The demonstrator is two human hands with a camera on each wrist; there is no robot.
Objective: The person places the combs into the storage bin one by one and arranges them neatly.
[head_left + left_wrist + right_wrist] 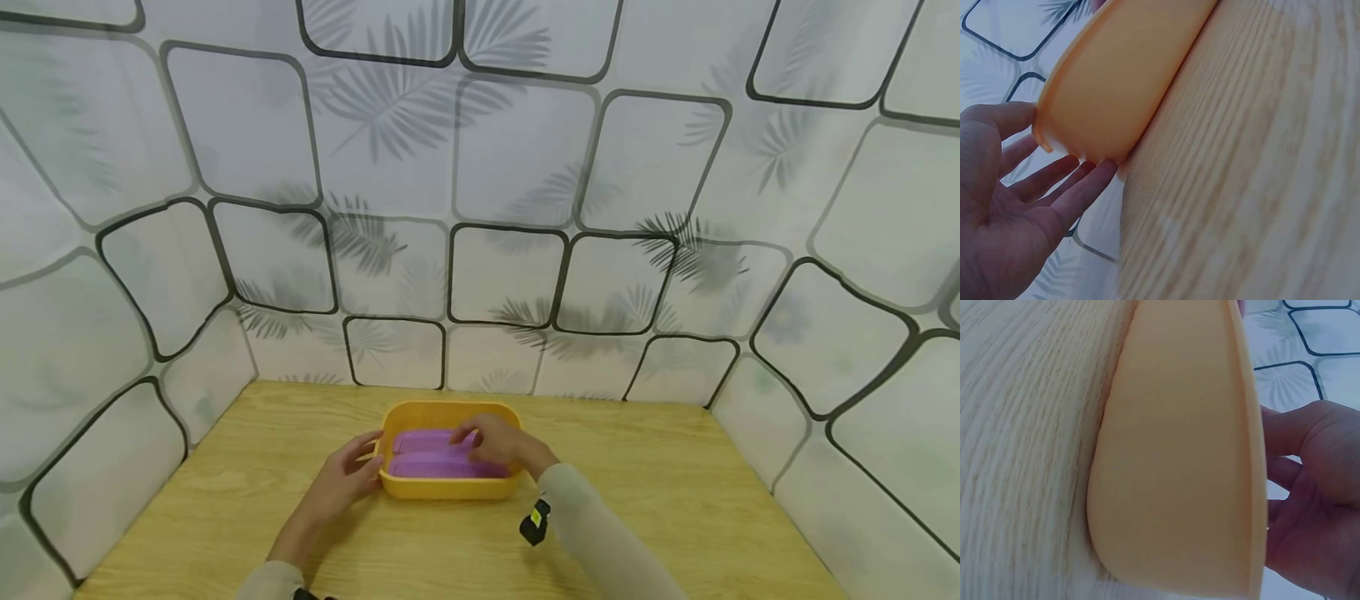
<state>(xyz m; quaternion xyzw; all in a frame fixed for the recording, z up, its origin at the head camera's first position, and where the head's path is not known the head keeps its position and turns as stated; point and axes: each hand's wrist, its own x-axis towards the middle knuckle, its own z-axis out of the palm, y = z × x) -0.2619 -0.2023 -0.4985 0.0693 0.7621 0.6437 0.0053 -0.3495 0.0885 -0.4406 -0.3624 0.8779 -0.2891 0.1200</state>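
A yellow plastic tray (pixel 450 489) with rounded corners sits on the table. Inside it lie two purple combs (pixel 431 467), side by side along its length. My left hand (pixel 348 475) is at the tray's left end. In the left wrist view, its thumb meets the rim and its nearly straight fingers (pixel 1088 190) touch the outer wall. My right hand (pixel 495 440) reaches over the tray's right end, fingers parted and pointing down at the combs. In the right wrist view, the tray wall (pixel 1179 456) hides those fingertips.
A light wood-grain table (pixel 637 500) lies under the tray. Patterned cloth walls (pixel 510 275) with black outlines and grey leaves enclose the table at the back and both sides. A small black device (pixel 535 523) is strapped at the right wrist.
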